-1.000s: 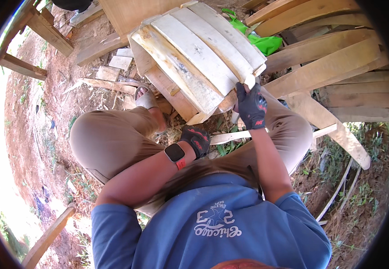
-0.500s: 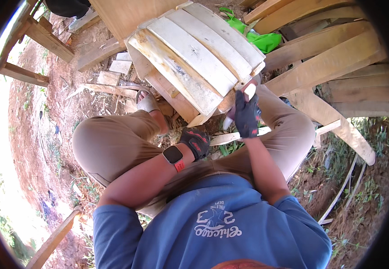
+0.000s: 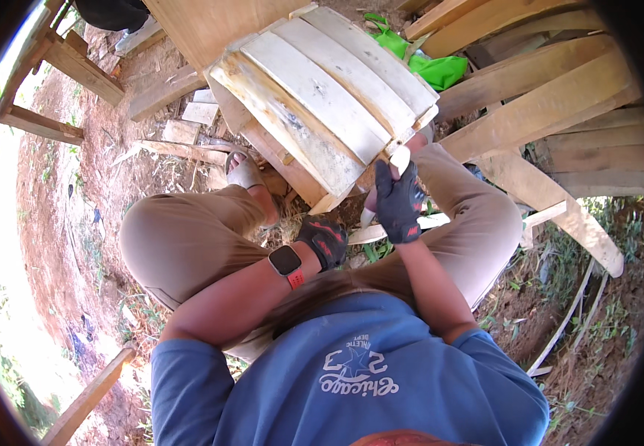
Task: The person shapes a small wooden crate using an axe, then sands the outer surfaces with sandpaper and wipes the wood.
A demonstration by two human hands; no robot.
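Note:
My right hand, in a black glove with red marks, is closed around a white round-ended object. Its kind I cannot make out. A second pale tip shows beside the glove's lower left; whether it belongs to the same object I cannot tell. Just above the hand is the near corner of a whitish slatted wooden piece, propped at a slant on brown boards. My left hand, in a matching glove, is curled closed between my thighs. Its fingers' inner side is hidden, and so is anything in them.
Stacked curved boards fill the right side. A green bag lies behind the slatted piece. A wood strip lies beneath my hands. Timber framing stands at left, and scraps lie on the dirt near my sandalled foot.
My right hand has drawn slightly left and toward me, with the white object moving along. My left hand and the slatted piece have hardly moved.

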